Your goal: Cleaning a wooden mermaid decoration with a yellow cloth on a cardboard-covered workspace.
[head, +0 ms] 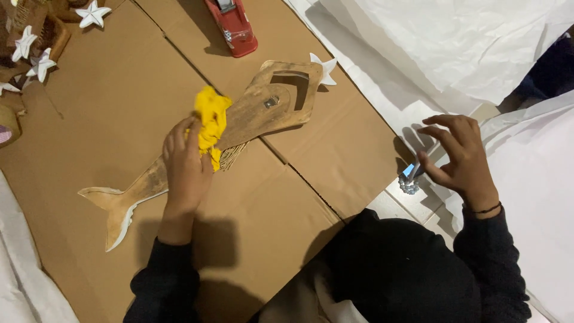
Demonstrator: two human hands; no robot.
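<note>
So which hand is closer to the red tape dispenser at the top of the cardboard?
Left. The left hand, pressing a yellow cloth on the wooden fish, lies below the red tape dispenser. The right hand is far off to its lower right, over the white paper.
</note>
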